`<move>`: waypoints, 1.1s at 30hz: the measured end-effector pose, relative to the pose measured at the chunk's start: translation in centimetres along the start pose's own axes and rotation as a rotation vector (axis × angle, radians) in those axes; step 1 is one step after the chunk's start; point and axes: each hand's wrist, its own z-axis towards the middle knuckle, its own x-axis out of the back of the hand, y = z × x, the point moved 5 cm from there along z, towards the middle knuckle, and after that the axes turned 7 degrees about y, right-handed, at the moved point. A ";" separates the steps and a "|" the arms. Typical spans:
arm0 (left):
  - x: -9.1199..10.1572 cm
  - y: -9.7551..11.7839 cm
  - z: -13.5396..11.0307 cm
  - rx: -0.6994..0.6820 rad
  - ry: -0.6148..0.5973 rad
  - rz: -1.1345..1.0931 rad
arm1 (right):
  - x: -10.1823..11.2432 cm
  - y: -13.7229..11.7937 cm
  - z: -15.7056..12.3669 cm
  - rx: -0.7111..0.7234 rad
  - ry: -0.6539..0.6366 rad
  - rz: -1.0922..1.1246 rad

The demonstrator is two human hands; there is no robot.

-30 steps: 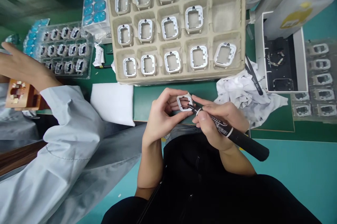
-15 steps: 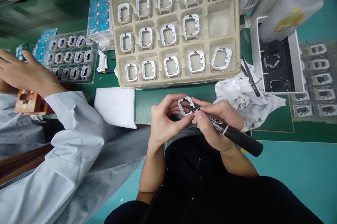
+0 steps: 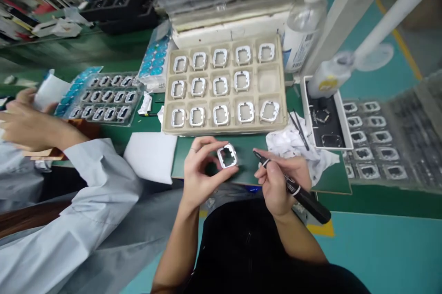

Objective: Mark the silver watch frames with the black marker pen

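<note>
My left hand (image 3: 200,170) pinches a small white square frame (image 3: 227,156) between thumb and fingers, just above the green mat (image 3: 248,165). My right hand (image 3: 281,179) is closed round a black marker pen (image 3: 293,188), whose tip points up-left and sits a short way right of the frame, apart from it. Behind both hands lies a beige pulp tray (image 3: 276,100) with several similar white frames in its pockets and one pocket bare.
A crumpled white cloth (image 3: 297,147) with tweezers lies right of my hands, beside a white box (image 3: 324,121) and clear trays of parts (image 3: 369,147). A co-worker's sleeve (image 3: 86,193) and hands (image 3: 27,123) are at left, near another parts tray (image 3: 103,98). A pump bottle (image 3: 304,22) stands behind.
The pen tip has left the frame and my right hand has drawn away to the right. My head has lifted, so more of the bench shows. The co-worker's hands moved.
</note>
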 end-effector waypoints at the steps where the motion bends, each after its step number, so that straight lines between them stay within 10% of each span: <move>1: 0.6 0.5 0.7 -0.062 0.037 0.040 | 0.2 0.0 0.0 0.015 0.026 0.038; 6: 0.0 4.2 7.6 -0.373 0.049 0.240 | 0.2 0.3 0.3 0.006 0.070 0.085; 11: -7.8 5.1 15.9 -0.534 -0.202 0.468 | 0.1 0.4 0.7 0.047 0.083 0.059; 16: -12.8 4.4 18.6 -0.506 -0.335 0.629 | 0.2 0.3 0.9 0.061 0.067 0.052; 22: -5.7 4.8 22.6 -0.416 -0.174 0.706 | 0.2 0.0 1.0 0.058 0.073 0.001; 27: 3.0 0.1 27.8 0.053 -0.096 0.850 | 0.1 0.1 1.1 0.079 0.044 0.005; 33: 3.8 -1.4 27.7 0.220 -0.118 0.857 | 0.2 0.3 1.0 0.079 0.055 0.016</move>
